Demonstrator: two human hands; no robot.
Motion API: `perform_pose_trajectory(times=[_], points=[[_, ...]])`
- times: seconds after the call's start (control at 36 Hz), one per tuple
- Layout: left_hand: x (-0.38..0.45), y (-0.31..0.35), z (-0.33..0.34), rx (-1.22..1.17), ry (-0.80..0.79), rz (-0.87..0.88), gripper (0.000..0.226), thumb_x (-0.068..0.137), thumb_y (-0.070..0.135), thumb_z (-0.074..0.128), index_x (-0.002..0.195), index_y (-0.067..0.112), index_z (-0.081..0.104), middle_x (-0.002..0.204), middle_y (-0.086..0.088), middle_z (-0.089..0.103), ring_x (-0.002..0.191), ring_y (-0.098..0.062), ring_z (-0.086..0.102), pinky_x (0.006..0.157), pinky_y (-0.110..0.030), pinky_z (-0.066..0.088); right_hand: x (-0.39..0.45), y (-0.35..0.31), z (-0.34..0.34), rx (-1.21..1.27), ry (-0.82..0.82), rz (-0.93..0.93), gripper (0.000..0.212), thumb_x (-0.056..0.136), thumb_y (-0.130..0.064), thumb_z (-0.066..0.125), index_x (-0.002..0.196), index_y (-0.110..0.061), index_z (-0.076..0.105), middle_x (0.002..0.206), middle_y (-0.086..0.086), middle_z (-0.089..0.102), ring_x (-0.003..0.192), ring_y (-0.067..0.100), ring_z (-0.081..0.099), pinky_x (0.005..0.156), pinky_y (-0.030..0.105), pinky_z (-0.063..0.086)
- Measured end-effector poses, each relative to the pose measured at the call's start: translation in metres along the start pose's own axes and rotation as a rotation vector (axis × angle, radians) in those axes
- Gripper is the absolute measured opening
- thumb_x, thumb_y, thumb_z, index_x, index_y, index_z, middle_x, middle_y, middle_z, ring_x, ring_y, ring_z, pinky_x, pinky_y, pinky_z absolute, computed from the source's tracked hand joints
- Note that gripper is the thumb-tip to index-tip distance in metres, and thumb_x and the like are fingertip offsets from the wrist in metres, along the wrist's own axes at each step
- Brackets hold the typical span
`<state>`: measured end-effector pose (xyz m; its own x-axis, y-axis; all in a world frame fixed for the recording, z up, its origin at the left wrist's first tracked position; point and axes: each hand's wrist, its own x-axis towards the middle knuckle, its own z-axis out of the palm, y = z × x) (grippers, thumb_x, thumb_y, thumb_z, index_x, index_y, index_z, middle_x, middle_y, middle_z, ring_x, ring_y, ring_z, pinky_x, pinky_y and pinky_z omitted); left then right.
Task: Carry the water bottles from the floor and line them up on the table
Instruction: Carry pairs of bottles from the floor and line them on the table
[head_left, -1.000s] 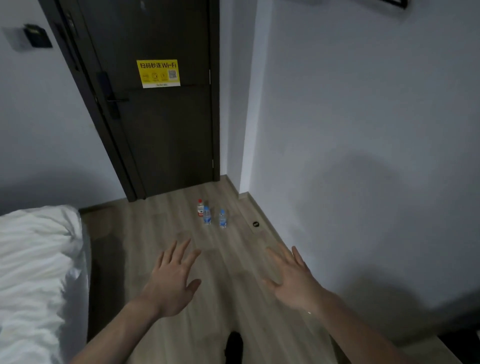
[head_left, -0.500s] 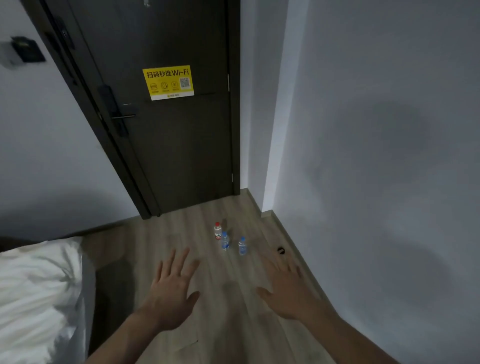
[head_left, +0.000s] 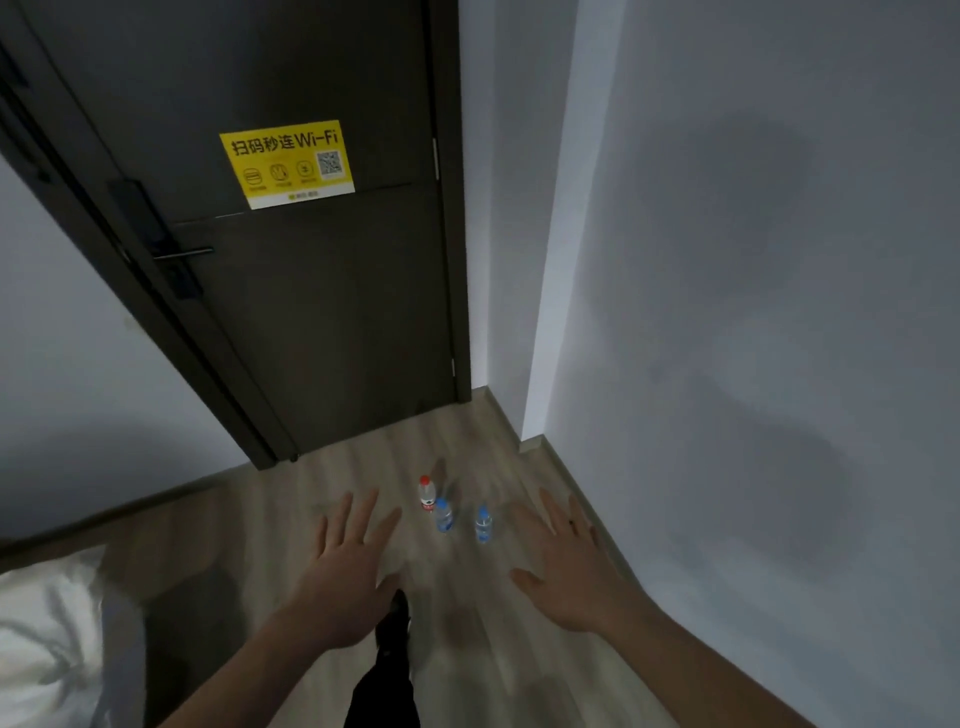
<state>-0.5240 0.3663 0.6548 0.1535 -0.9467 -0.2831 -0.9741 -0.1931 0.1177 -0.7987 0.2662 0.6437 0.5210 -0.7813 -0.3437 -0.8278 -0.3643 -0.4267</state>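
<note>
The 3 bottles (head_left: 447, 512) on the floor (head_left: 291, 514) are nearer now — left hand (head_left: 345, 577) and right hand (head_left: 563, 564) spread, holding nothing — pickup comes next.

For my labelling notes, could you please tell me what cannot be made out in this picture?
- Bottle labels: the red-capped bottle and two blue-capped bottles are too small and blurred in the head view.
- The table: outside the frame.
- The bed: cut off by the left edge.
- Small dark spot on the floor: behind the right hand.

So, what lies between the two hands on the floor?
In the head view, two blue-capped bottles stand between left hand and right hand; the red-capped bottle stands just beyond.
</note>
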Motion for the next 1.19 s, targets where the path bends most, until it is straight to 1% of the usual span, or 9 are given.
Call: perform_pose_trajectory(times=[0.19,0.39,0.53,0.61,0.72,0.83,0.97,1.08,1.19], points=[[0.119,-0.036,0.004,0.023,-0.083,0.081,0.079,0.098,0.049,0.044,0.160,0.031,-0.002,0.166,-0.002,-0.022,0.152,-0.032,-0.022,0.122,-0.050,-0.006,0.080,0.002,-0.006,-0.053,-0.022,0.105,0.081,0.096,-0.058,0.043,0.155,-0.039,-0.010,0.163,-0.007,-0.021,0.151,0.029,-0.019,0.124,0.046,0.002],[0.252,-0.084,0.002,0.056,-0.239,0.178,0.077,0.100,0.039,0.043,0.161,0.027,-0.003,0.165,-0.004,-0.025,0.151,-0.035,-0.023,0.121,-0.051,-0.008,0.205,-0.006,0.004,-0.026,-0.090,0.292,0.082,0.095,-0.059,0.044,0.156,-0.039,-0.007,0.164,-0.006,-0.021,0.151,0.031,-0.017,0.122,0.049,0.010],[0.336,-0.114,-0.003,0.077,-0.301,0.256,0.079,0.098,0.038,0.041,0.160,0.031,-0.007,0.166,-0.006,-0.020,0.152,-0.035,-0.018,0.122,-0.050,-0.004,0.288,-0.015,-0.002,0.004,-0.099,0.337,0.082,0.095,-0.059,0.046,0.156,-0.039,-0.004,0.165,-0.005,-0.017,0.152,0.030,-0.014,0.123,0.047,0.008],[0.380,-0.125,-0.003,0.035,-0.317,0.284,0.077,0.097,0.037,0.039,0.159,0.034,-0.006,0.167,-0.004,-0.016,0.153,-0.032,-0.013,0.123,-0.047,0.000,0.331,-0.019,-0.011,0.034,-0.073,0.360,0.079,0.096,-0.057,0.046,0.157,-0.037,-0.001,0.165,-0.005,-0.015,0.152,0.028,-0.012,0.123,0.046,0.006],[0.434,-0.133,0.012,0.016,-0.323,0.308,0.072,0.096,0.040,0.041,0.159,0.033,0.006,0.168,0.001,-0.007,0.154,-0.026,0.001,0.122,-0.039,0.014,0.378,-0.009,-0.013,0.080,-0.039,0.385,0.076,0.097,-0.057,0.045,0.157,-0.037,0.003,0.166,-0.008,-0.009,0.153,0.025,-0.009,0.122,0.043,0.009],[0.477,-0.138,0.045,0.008,-0.351,0.294,0.067,0.095,0.037,0.044,0.157,0.031,0.018,0.167,0.003,0.000,0.150,-0.022,0.014,0.114,-0.036,0.028,0.417,0.011,0.007,0.114,-0.068,0.401,0.075,0.096,-0.054,0.048,0.156,-0.039,0.005,0.166,-0.010,-0.007,0.153,0.023,-0.007,0.122,0.042,0.013],[0.516,-0.142,0.107,0.025,-0.435,0.245,0.068,0.097,0.032,0.045,0.158,0.026,0.016,0.166,0.004,0.003,0.137,-0.022,0.034,0.104,-0.037,0.040,0.458,0.049,0.059,0.143,-0.169,0.418,0.074,0.097,-0.052,0.048,0.156,-0.037,0.006,0.166,-0.009,-0.003,0.153,0.023,-0.001,0.122,0.041,0.018],[0.544,-0.147,0.177,-0.001,-0.478,0.217,0.064,0.096,0.030,0.045,0.156,0.025,0.023,0.166,0.006,0.004,0.130,-0.022,0.041,0.099,-0.037,0.044,0.492,0.081,0.119,0.164,-0.241,0.448,0.074,0.097,-0.049,0.050,0.156,-0.035,0.009,0.166,-0.007,0.002,0.153,0.023,0.006,0.120,0.043,0.023],[0.573,-0.154,0.260,0.044,-0.545,0.194,0.062,0.097,0.029,0.046,0.154,0.024,0.023,0.161,-0.001,0.014,0.127,-0.023,0.042,0.100,-0.035,0.044,0.523,0.117,0.187,0.177,-0.323,0.499,0.070,0.095,-0.042,0.051,0.155,-0.034,0.015,0.164,-0.006,0.008,0.148,0.023,0.019,0.113,0.042,0.036]])
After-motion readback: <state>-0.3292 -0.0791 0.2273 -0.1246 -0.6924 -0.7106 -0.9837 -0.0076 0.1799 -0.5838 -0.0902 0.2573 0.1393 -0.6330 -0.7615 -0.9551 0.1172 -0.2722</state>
